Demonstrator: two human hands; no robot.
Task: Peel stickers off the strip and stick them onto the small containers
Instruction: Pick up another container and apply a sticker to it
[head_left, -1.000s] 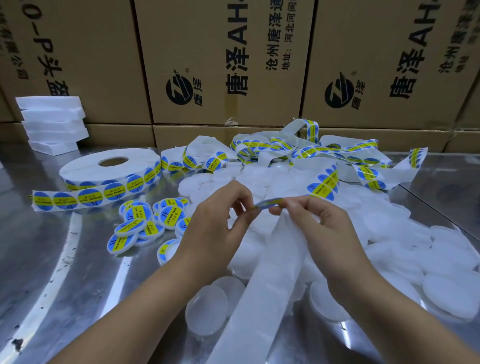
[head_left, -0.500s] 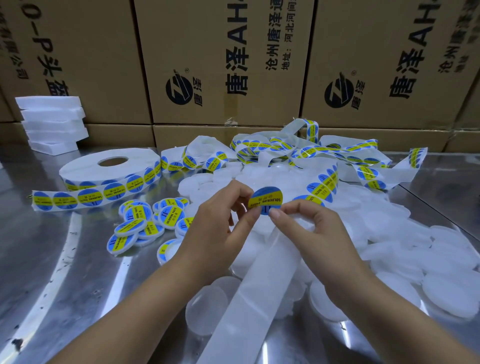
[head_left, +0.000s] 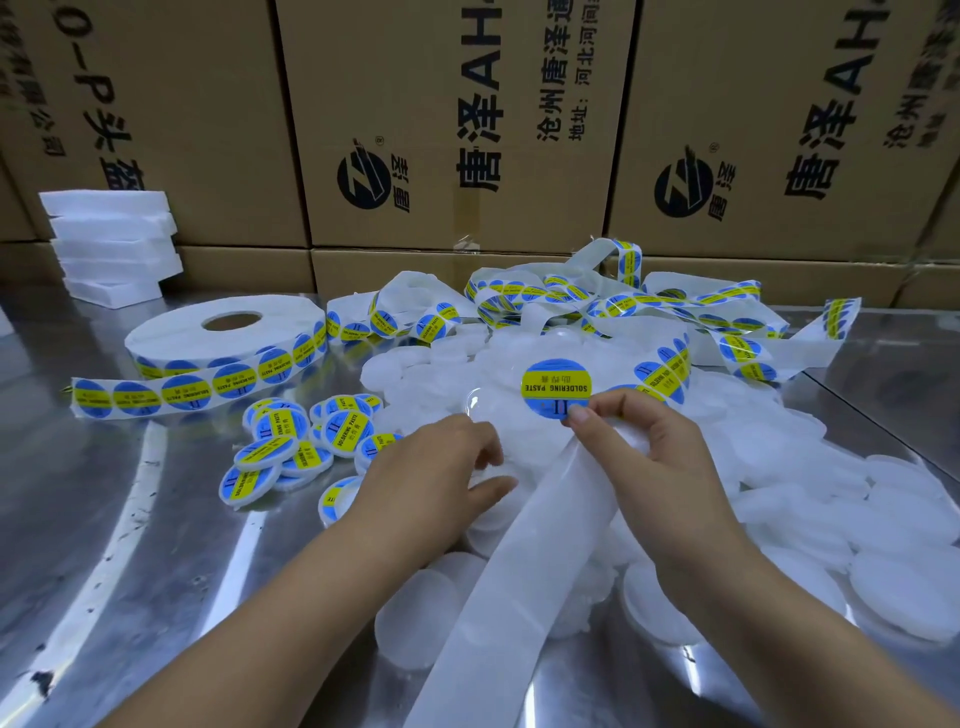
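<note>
One round blue-and-yellow sticker (head_left: 556, 387), lettered SOLDERING PASTE, stands clear of the backing strip (head_left: 498, 587). The right hand (head_left: 654, 457) pinches it at its lower edge, just above the heap of unlabelled small containers (head_left: 831, 519).

Half a second ago we saw both hands meet at this sticker, with the left thumb and finger on it. Now the left hand (head_left: 436, 483) has let go and dropped onto the near edge of the heap. Its fingers and thumb curl about a white container there, but we cannot tell whether it is truly gripped. The sticker now faces us a little to the right of where it was.

The bare strip runs from under the right hand down toward us across the steel tabletop (head_left: 104, 519). To the left lie the labelled containers (head_left: 291, 447) in a small cluster, with the sticker roll (head_left: 223, 332) behind them. A loose tangle of sticker strip (head_left: 649, 306) lies beyond the heap, where it was. Cardboard boxes (head_left: 467, 130) wall the back, beside a stack of white foam blocks (head_left: 111, 244).
</note>
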